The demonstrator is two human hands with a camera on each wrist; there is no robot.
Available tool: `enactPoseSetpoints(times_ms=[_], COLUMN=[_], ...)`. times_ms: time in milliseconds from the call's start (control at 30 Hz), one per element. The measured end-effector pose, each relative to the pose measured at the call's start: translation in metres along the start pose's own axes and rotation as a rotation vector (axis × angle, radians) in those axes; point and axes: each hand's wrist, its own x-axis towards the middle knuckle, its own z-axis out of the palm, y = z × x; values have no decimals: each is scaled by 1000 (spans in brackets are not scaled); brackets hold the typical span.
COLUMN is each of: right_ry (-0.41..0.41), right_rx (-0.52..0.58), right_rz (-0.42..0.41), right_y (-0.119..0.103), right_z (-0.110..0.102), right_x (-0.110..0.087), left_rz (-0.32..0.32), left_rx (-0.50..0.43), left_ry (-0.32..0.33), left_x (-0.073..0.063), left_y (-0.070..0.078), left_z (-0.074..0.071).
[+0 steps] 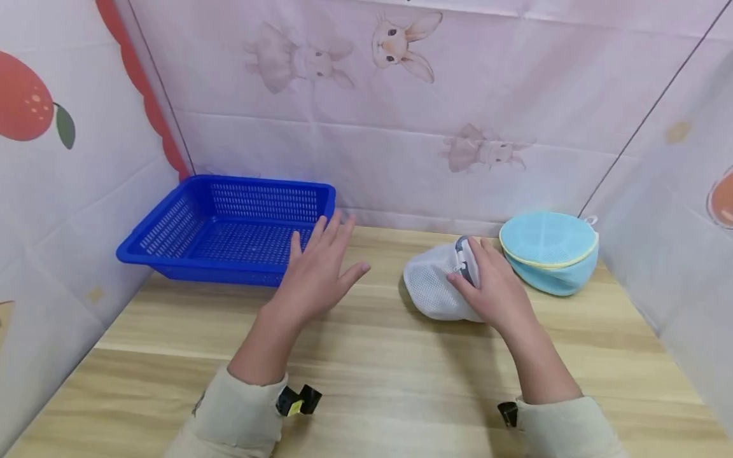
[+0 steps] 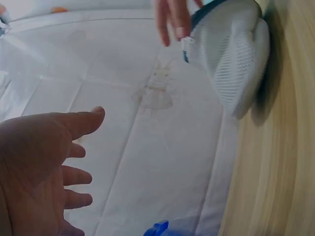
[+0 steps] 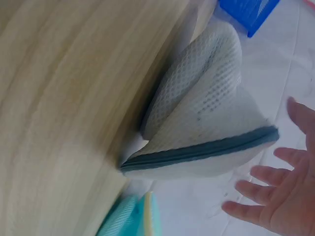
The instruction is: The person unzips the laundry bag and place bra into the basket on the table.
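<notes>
A white mesh laundry bag (image 1: 438, 286) with a dark grey-blue zip (image 3: 197, 150) stands bulging on the wooden table. Just over it is my right hand (image 1: 492, 280), thumb and fingers spread around its top in the head view. Those fingers (image 3: 263, 189) look straight and lie above the bag in the right wrist view. From the left wrist view, the right fingertips sit right at the zip end. My left hand (image 1: 321, 270) is held in the air with fingers spread and holds nothing. Its fingers overlap the right edge of the blue basket (image 1: 143, 257).
Behind the right hand, a light blue mesh bag (image 1: 550, 238) with yellow piping stands at the back right. The blue plastic basket is at the back left. Printed cloth walls (image 1: 366, 159) enclose the wooden table (image 1: 366, 381) at the back and both sides.
</notes>
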Motion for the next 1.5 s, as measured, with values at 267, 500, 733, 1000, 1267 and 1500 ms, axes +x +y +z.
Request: enactPoseSetpoints(times_ms=[267,500,733,1000,1267,1500], right_ry=[20,140,217,247,242,236], right_rx=[18,157,248,314,346,346], right_rz=[-81,-229,-342,-476,-596,-637], right_y=[9,-3,-28,-60,-76,-83], right_z=[19,35,42,46,48,50], right_x=[-1,-10,-18,-16,-15,-12], left_rz=[60,148,300,324,317,243], left_rx=[-151,-117,-109,-86,-112,-140], left_ry=[55,-2,5,58,117,151], left_x=[-21,-21,-14,-16,-15,-14], left_y=[3,15,26,23,18,13], left_z=[3,12,21,28,35,32])
